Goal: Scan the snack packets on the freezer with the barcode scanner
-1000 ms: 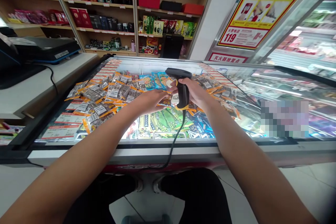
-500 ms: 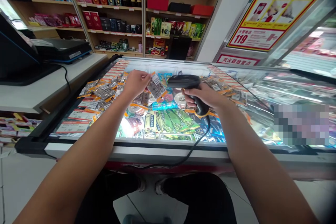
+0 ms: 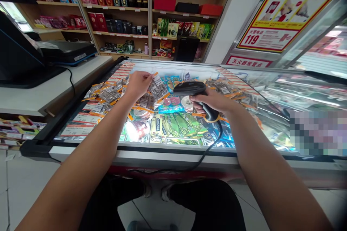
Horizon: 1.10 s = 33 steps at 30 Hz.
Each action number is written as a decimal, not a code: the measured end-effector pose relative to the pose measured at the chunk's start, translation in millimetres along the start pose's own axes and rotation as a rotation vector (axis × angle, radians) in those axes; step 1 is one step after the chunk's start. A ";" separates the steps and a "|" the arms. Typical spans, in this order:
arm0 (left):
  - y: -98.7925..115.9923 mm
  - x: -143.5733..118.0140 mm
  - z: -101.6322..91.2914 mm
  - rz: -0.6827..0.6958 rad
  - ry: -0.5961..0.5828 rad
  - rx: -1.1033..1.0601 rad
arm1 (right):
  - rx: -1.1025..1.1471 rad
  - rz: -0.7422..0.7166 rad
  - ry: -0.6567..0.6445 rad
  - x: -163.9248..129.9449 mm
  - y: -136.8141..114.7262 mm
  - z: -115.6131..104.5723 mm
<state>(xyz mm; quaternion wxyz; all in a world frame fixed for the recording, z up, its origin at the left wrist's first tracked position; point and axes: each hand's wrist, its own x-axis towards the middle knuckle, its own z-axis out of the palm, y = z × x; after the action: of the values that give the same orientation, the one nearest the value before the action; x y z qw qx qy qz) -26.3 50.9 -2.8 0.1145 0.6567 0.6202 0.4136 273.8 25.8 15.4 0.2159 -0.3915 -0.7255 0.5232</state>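
Packet (image 3: 159, 87): tilted, orange at ends, dark-and-white printed between.

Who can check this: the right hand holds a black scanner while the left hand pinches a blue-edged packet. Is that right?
No: the head view shows an orange-edged packet, not blue. The left hand pinches it; the right hand holds the black scanner.
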 end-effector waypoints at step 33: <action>34.4 -48.5 67.9 0.857 -0.404 0.547 | 0.675 -0.080 0.223 18.6 11.2 -11.2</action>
<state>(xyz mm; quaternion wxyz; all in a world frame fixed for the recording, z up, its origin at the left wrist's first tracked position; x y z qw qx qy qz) 50.4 24.5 -42.3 -0.1224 0.9229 0.3475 0.1124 274.5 48.8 7.2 0.4314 -0.3241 -0.4985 0.6785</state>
